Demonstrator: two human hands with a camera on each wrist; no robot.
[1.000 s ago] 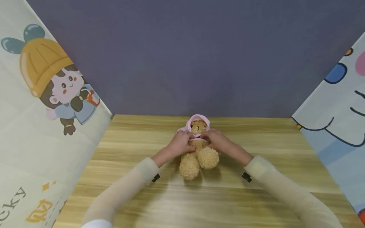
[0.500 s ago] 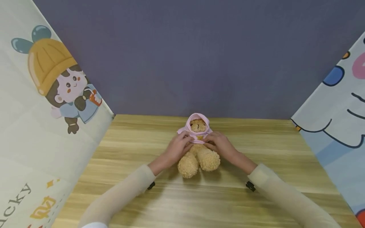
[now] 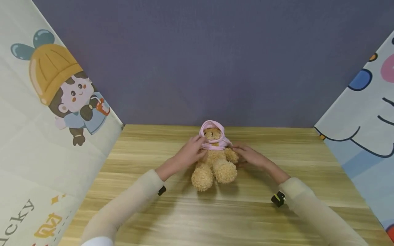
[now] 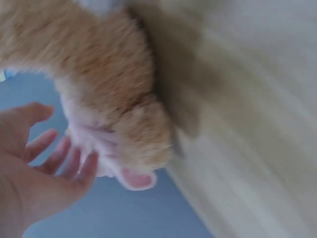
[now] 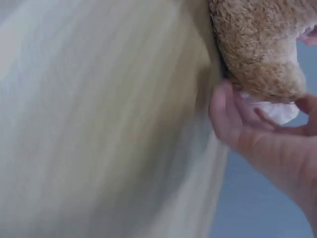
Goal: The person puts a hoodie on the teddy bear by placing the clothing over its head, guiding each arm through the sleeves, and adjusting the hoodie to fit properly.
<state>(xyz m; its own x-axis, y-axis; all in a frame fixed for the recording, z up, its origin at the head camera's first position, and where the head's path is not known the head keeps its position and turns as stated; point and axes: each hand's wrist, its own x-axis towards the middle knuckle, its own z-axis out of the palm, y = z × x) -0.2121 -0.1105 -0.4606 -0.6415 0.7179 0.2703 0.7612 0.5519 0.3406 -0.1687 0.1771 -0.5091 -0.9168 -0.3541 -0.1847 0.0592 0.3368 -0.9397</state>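
Observation:
A curly tan teddy bear (image 3: 214,158) lies on its back on the table, legs toward me. A pink hooded top (image 3: 215,147) frames its face and is bunched across its chest. My left hand (image 3: 190,151) lies at the left side of the bear's chest, over the top's edge. In the left wrist view those fingers (image 4: 64,156) are spread and loosely bent beside the pink cloth. My right hand (image 3: 253,158) is at the bear's other arm (image 3: 231,155), pinching the pink cloth (image 5: 280,112) there between thumb and fingers. The bear's left-side arm is mostly hidden in the head view.
The wood-grain table (image 3: 197,218) ends at a dark blue-grey panel (image 3: 197,61) just beyond the bear's head. Printed white panels stand left (image 3: 30,164) and right (image 3: 347,130). A black wrist camera (image 3: 278,199) sits under the right forearm.
My right hand has moved from the bear's chest out to its arm, uncovering that arm. The pink cloth came down the chest, then shifted slightly up. My left hand has stayed near the chest.

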